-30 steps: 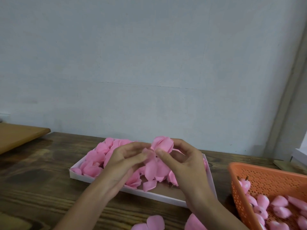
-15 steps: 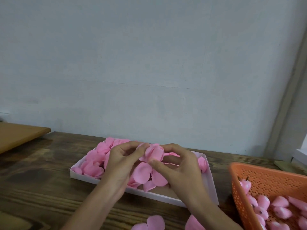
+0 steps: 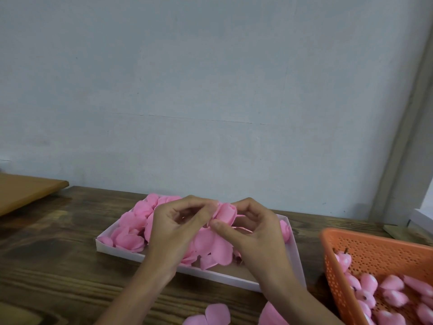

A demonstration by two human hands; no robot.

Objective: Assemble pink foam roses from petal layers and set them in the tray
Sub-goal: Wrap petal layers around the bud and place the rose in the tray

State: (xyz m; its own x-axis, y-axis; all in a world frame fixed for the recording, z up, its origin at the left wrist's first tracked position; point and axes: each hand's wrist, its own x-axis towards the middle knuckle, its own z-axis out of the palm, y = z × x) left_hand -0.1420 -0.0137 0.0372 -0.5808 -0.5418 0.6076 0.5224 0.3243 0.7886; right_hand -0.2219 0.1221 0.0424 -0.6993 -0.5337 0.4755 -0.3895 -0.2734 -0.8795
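Both hands are raised together just above the middle of the white tray [image 3: 117, 250], and a part-built pink rose [image 3: 225, 213] is caught between them. The left hand [image 3: 173, 233] has its fingers curled, with thumb and fingertips pinching the rose's left side. The right hand [image 3: 257, 235] is curled too, its thumb pressed against the base of the bud and its forefinger arched over the top. Both hands are grasping the rose. The bud sits upright at the fingertips. A skirt of wider petal layers [image 3: 215, 248] hangs from under it and droops toward the tray floor; I cannot tell whether the lower edges touch it. Inside the tray, its left half is packed with finished roses [image 3: 133, 231], pressed against one another and against the walls. One more pink piece [image 3: 284, 228] shows at the tray's right wall, behind the right hand. The near right part of the tray floor shows bare brown. The tray rests on a dark wooden table [image 3: 58, 266]. In front of the tray, toward the person, loose petals [image 3: 216, 313] lie flat on the wood. Right of the tray, apart from it, stands an orange perforated basket [image 3: 375, 245] holding a heap of small pink buds [image 3: 389, 287]. Far left of the tray is the edge of a pale wooden board [image 3: 23, 193]. Behind the tray is a plain pale wall [image 3: 210, 90].
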